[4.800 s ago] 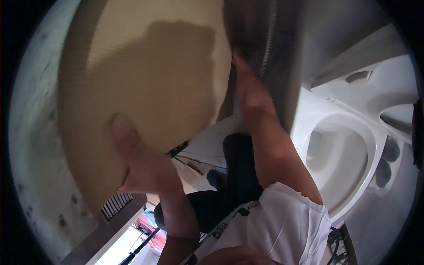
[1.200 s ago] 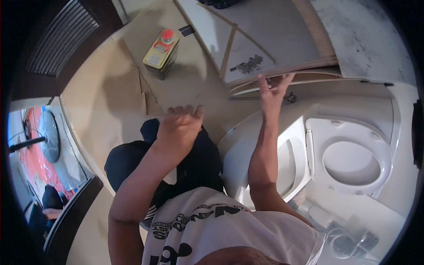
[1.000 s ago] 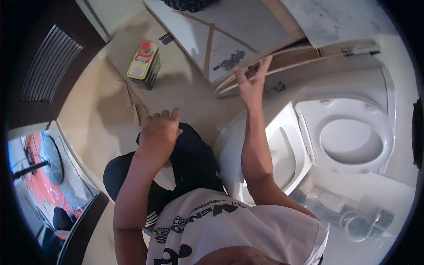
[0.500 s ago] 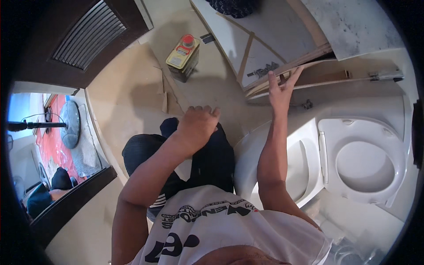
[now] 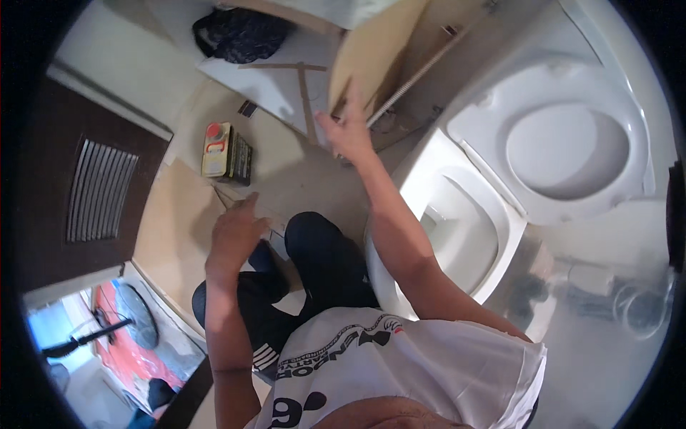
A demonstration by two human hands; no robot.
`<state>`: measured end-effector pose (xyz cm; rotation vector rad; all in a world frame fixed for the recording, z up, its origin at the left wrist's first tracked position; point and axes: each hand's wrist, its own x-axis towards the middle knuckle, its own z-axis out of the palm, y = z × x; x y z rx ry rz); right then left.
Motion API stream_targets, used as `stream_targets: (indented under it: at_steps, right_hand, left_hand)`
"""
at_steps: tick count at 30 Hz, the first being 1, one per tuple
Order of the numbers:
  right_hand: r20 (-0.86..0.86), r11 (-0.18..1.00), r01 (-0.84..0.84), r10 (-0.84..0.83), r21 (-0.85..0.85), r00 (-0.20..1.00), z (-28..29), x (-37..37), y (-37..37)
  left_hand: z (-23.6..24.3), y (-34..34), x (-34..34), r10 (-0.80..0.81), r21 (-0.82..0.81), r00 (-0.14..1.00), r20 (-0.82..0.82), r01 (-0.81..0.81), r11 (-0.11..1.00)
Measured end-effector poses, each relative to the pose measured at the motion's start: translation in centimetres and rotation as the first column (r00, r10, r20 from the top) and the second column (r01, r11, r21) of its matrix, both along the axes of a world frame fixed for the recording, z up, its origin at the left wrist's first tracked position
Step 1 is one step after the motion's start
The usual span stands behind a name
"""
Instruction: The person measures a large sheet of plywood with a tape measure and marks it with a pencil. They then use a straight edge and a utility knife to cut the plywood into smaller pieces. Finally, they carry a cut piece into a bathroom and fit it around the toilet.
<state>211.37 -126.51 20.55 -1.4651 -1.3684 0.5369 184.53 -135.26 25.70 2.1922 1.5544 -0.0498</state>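
Observation:
My right hand (image 5: pixel 346 132) reaches forward to the lower end of a thin tan board (image 5: pixel 371 53), which stands tilted beside a white panel with brown tape strips (image 5: pixel 282 93). Its thumb and fingers lie either side of the board's edge; motion blurs the fingertips. Over my bent knees, my left hand (image 5: pixel 239 236) hangs with nothing visible in it, fingers partly stretched. Just beyond it lies a torn-edged brown sheet (image 5: pixel 175 229) on the floor. A rectangular yellow-and-black can with a red cap (image 5: pixel 227 154) stands upright past that hand.
To my right is a white toilet (image 5: pixel 457 236) with its seat (image 5: pixel 564 150) raised. A dark bundle (image 5: pixel 243 34) rests on the white panel. A dark louvred door (image 5: pixel 103 189) is at left, above a doorway showing a round grey object (image 5: pixel 136 314). Clear plastic (image 5: pixel 529 286) lies at right.
The view has turned, shifting the scene leftward. The tan board's broad face now shows, with my right hand still at its end. My left hand has loosened from a fist and its fingers extend.

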Motion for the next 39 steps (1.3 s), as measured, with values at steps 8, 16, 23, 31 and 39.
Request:
stream_targets:
  at_steps: [8,16,23,31,39]
  right_hand:
    - [-0.147,0.999,-0.024,0.019,-0.032,0.989,1.5,-0.5,-0.3]
    - [-0.122,1.000,0.005,-0.009,-0.026,0.993,0.9,0.1,-0.4]
    - [-0.145,0.998,0.016,-0.025,-0.062,0.989,0.7,-0.3,-0.2]
    - [-0.099,0.999,0.025,-0.028,-0.038,0.995,0.8,-0.6,0.0]
    - [-0.108,0.999,0.044,-0.043,0.007,0.993,-0.4,-0.9,0.6]
  left_hand:
    - [-3.0,2.0,-0.2,-0.094,-0.008,0.991,-0.099,0.094,0.996]
    - [-3.4,0.8,4.7,-0.227,0.075,0.971,-0.081,0.233,0.970]
    - [-2.8,-0.3,5.2,-0.244,0.083,0.967,-0.070,0.250,0.965]
    - [-1.6,-1.1,5.0,-0.214,0.081,0.974,-0.077,0.220,0.972]
    - [-0.7,-1.5,4.9,-0.191,0.053,0.979,-0.070,0.195,0.979]
